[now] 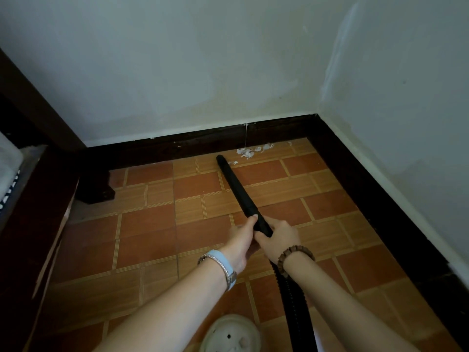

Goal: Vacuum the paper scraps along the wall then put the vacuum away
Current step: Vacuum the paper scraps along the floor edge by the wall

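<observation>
A black vacuum tube slants across the tiled floor, its open tip near the dark baseboard. My left hand and my right hand both grip the tube's near end. A ribbed black hose runs from there down under my right forearm. White paper scraps lie in a small heap against the baseboard, just right of the tip, with a few bits right beside it. A white round vacuum body shows at the bottom edge, partly hidden by my left arm.
Orange-brown floor tiles fill the corner between two pale walls with dark baseboards. A dark wooden furniture frame with a foot borders the left side. A thin cord hangs at the back wall.
</observation>
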A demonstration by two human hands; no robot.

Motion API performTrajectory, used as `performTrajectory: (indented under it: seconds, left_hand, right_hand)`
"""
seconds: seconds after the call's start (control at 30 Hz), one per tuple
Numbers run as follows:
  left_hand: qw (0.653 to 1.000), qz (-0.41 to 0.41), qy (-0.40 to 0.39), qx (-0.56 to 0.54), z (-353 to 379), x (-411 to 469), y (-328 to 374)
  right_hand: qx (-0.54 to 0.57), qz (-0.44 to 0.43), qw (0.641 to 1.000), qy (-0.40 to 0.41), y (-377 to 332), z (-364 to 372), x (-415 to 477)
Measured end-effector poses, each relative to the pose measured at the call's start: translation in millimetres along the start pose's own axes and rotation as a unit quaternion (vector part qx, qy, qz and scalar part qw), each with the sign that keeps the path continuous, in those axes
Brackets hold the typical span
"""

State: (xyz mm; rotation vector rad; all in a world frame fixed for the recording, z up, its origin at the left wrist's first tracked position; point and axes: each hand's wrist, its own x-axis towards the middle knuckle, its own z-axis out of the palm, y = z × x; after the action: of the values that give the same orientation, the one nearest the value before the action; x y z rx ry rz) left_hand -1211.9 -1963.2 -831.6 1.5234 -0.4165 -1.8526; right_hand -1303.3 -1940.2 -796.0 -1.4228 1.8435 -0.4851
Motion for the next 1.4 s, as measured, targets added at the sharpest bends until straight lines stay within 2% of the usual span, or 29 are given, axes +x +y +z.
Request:
performTrajectory:
  seconds: [0.4,1.03,1.4]
  left_hand:
    - [0.999,-0.011,-0.037,0.032,20.6,-7.5,-8.3]
    - [0.998,0.022,0.048,0.022,-14.4,-9.7,-14.1]
    - [0.999,-0.001,0.012,0.038,-6.4,-3.1,4.9]
  right_hand:
    - [0.022,0.045,0.999,0.014,16.9,-13.6,-8.3]
    - [0.020,0.004,1.000,-0.023,-5.0,13.7,-13.1]
    - [0.003,0.019,1.000,0.002,-6.5,10.2,-0.6]
